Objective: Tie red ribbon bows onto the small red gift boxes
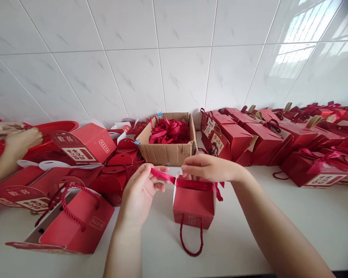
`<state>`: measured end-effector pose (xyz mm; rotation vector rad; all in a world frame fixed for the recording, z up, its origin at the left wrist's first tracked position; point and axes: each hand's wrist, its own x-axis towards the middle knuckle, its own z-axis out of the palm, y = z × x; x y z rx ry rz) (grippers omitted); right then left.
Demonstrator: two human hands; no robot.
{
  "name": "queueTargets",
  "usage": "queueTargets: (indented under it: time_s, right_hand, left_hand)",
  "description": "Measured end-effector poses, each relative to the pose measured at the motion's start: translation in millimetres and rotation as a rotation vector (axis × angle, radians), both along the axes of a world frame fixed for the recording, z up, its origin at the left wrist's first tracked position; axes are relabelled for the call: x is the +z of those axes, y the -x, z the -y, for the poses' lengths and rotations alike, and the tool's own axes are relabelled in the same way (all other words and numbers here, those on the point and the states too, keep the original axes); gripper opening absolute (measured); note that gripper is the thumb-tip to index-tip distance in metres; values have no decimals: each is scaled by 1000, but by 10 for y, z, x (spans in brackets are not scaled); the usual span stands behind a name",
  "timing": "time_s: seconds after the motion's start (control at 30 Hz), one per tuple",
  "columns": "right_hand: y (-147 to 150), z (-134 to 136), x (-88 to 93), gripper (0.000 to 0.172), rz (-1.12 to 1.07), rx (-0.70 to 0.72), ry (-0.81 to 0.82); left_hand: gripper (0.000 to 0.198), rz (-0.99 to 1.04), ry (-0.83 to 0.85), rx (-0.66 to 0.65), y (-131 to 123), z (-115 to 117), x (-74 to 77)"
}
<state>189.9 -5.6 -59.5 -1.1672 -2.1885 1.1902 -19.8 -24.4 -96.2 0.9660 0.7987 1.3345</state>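
- Left hand (138,195): one; grip closed on a red ribbon (162,175), seemingly to keep that end drawn out from the box.
- Right hand (210,166): one; fingers bent over the box top beside the pale-lined flap (176,187); whether its grip clasps ribbon or flap, cannot tell.
- Red box (193,204): one, on the worktop (234,239) between the forearms, apparently set there for reach by both hands; one cord handle (191,253) hangs toward the wearer.
- Carton (168,153): one, open, just behind, presumably kept close for its loose ribbons (171,131), too tangled to count.
- Blue clips (159,113): two visible, on the carton's edges.
- Gaping box (78,224): one, front left, tilted, cord handle across it.
- Boxes at right (262,139): closely ranked, likely to save space; overlapping, no sure count.
- Bow-tied box (316,170): one plain at front right.
- Co-worker's hands (24,139): two, far left, by one red tub (62,126).
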Motion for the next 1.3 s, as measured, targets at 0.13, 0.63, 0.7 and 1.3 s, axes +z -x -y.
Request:
queueTargets:
  time_s: [0.13, 0.63, 0.7, 1.3]
  right_hand:
    - [-166, 184, 179, 32, -36, -179, -158]
    - [-328, 678, -1114, 49, -909, -583, 761]
    - [-267, 590, -1108, 36, -1098, -602, 710]
    - [-621, 691, -106, 19, -1132, -565, 55]
  left_hand:
    - [11, 125, -5, 39, 63, -7, 53]
    - [10, 183, -161, 64, 144, 140, 448]
    - [13, 173, -188, 71, 155, 149, 550]
    - [21, -71, -333, 106, 191, 203, 1134]
